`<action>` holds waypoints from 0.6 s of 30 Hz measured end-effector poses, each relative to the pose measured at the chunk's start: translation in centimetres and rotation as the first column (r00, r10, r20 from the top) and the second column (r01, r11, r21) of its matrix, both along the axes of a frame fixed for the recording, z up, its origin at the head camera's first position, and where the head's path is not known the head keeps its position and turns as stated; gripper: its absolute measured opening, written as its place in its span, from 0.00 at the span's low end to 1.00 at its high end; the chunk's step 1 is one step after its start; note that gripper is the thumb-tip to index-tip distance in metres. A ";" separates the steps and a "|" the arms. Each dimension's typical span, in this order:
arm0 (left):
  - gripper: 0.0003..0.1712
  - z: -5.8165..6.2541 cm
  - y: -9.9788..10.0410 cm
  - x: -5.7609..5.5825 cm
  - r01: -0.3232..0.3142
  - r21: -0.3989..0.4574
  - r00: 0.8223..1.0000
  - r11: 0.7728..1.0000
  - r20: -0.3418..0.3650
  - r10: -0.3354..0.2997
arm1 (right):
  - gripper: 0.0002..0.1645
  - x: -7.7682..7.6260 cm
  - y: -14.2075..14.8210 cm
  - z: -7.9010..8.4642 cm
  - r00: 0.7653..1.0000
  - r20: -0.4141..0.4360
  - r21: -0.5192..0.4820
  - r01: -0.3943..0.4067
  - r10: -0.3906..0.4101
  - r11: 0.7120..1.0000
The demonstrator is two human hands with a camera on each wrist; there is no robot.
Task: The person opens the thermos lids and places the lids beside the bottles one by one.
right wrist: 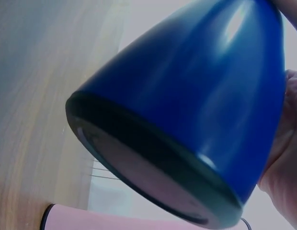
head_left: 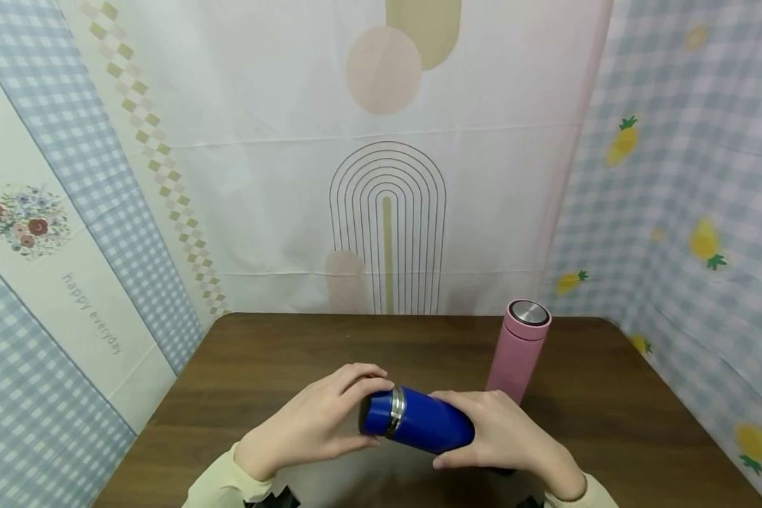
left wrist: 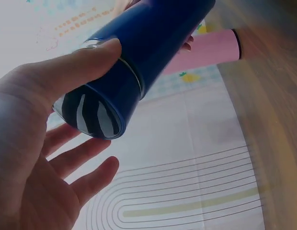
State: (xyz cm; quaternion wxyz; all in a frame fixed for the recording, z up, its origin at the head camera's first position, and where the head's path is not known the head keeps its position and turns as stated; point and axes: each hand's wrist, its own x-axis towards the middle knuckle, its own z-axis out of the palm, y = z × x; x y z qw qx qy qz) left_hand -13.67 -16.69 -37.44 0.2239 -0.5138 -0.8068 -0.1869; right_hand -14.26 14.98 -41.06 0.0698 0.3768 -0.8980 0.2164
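A blue vacuum flask (head_left: 433,421) with a silver ring is held tilted above the table, its lid (head_left: 377,413) toward the left and its base toward the right. At the lid end, my left hand (head_left: 320,418) has its fingers over the top and its thumb against the near side; the left wrist view shows the thumb on the flask (left wrist: 153,40) near the ring and other fingers spread apart. My right hand (head_left: 506,432) grips the body near the base. The right wrist view shows the dark-rimmed base of the flask (right wrist: 201,96), with part of that hand behind it.
A pink vacuum flask (head_left: 516,360) with a silver-topped lid stands upright on the dark wooden table (head_left: 279,346), just beyond my right hand. Behind the table hangs a patterned cloth (head_left: 260,204), with checked cloth (head_left: 667,176) on the right side.
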 end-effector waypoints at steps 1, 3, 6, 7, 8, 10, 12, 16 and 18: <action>0.43 0.0 -0.1 0.0 0.004 -0.004 1.000 1.000 -0.002 -0.004 | 0.46 0.1 -0.1 0.0 1.000 0.001 0.003 0.002 -0.002 1.000; 0.40 0.1 -0.2 0.0 -0.005 -0.011 1.000 1.000 0.010 0.005 | 0.46 0.2 -0.2 0.0 1.000 0.001 0.007 0.005 -0.005 1.000; 0.38 0.2 -0.3 0.2 -0.037 -0.020 0.998 0.999 0.045 0.038 | 0.46 0.5 -0.3 -0.1 1.000 -0.002 0.015 0.008 -0.008 1.000; 0.38 0.2 -0.4 0.2 -0.047 -0.021 0.997 0.999 0.052 0.048 | 0.46 0.6 -0.4 -0.2 1.000 0.001 0.017 0.008 -0.008 1.000; 0.39 0.2 -0.5 0.3 -0.055 -0.022 0.997 0.998 0.059 0.056 | 0.46 0.7 -0.4 -0.2 1.000 0.004 0.018 0.008 -0.008 1.000; 0.40 0.1 -0.6 0.4 -0.057 -0.024 0.996 0.998 0.065 0.058 | 0.46 0.9 -0.5 -0.2 1.000 0.015 0.022 0.011 -0.011 1.000; 0.43 0.0 -0.6 0.5 -0.046 -0.027 0.997 0.999 0.057 0.047 | 0.47 1.1 -0.5 -0.3 1.000 0.025 0.025 0.015 -0.015 1.000; 0.47 -0.2 -0.6 0.7 -0.019 -0.048 1.000 0.999 -0.005 0.019 | 0.47 1.4 -0.6 -0.3 0.999 0.027 0.026 0.022 -0.022 0.999; 0.46 -0.3 -0.6 0.8 -0.023 -0.060 0.999 0.998 -0.041 0.020 | 0.47 1.6 -0.7 -0.4 0.999 0.025 0.025 0.023 -0.023 0.999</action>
